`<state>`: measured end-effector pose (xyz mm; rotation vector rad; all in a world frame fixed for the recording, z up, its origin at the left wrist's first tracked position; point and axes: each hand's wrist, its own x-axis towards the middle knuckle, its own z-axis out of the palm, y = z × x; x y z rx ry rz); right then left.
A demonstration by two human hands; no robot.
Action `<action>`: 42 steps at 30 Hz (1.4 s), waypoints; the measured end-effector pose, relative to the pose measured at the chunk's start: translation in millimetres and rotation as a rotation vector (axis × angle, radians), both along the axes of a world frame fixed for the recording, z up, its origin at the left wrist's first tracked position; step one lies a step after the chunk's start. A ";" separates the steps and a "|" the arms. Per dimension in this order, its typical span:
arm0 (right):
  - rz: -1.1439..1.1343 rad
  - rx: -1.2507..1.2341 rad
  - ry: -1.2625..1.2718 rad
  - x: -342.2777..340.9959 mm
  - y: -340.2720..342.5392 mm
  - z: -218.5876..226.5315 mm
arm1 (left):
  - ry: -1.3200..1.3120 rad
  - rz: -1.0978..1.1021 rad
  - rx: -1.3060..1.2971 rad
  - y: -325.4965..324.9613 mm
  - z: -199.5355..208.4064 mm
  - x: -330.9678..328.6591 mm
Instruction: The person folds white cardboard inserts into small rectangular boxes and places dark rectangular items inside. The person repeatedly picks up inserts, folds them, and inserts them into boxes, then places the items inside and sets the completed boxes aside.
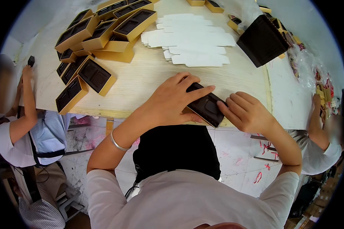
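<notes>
Head view: a room with a pale tiled floor (pixel 231 152), a light wooden table (pixel 133 86), and two bare hands over a dark-topped box (pixel 207 108) at its near edge.

Seated people flank the table, one at left (pixel 11 131), one at right (pixel 319 156); gold boxes with dark inserts (pixel 103 36) heap the far left, white card blanks (pixel 191 40) overlap mid-table, and a stack of dark trays (pixel 262 42) stands right of them; the left hand (pixel 176 98) spreads thumb and fingers across the box, gripping its sides, while the right hand (pixel 245 112), fingers curled, touches its right end.
</notes>
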<state>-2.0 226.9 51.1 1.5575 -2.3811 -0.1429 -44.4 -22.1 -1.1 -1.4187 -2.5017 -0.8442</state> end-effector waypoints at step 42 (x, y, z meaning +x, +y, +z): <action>-0.345 -0.382 -0.263 26.8 -24.2 -47.5 | 0.146 0.232 -0.120 8.5 1.0 30.0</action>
